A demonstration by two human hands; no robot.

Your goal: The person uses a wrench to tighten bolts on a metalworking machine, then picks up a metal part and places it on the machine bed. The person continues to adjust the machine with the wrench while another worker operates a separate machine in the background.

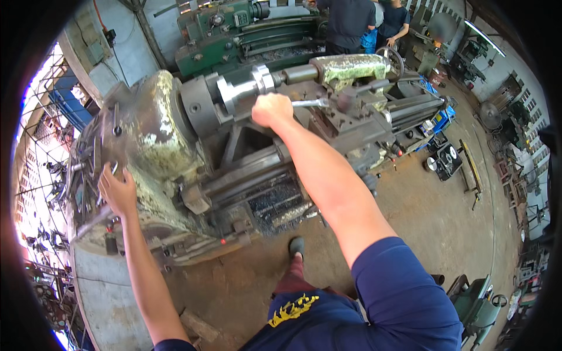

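Right hand (272,110) is clenching a wrench (310,103), pointing right toward the tool post (346,99); shiny workpiece (241,90) is sitting just beyond. Left hand (119,192) is reaching among loose tools (88,158), can't tell if gripping. Worn lathe (257,165) is standing on brown floor (430,202); people (350,26) are standing well beyond right hand.

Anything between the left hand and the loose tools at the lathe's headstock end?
Nothing visible. The left hand is right beside the loose tools, fingers and thumb parted; contact is hard to tell. The right hand, closed around a wrench, is well off to the right.
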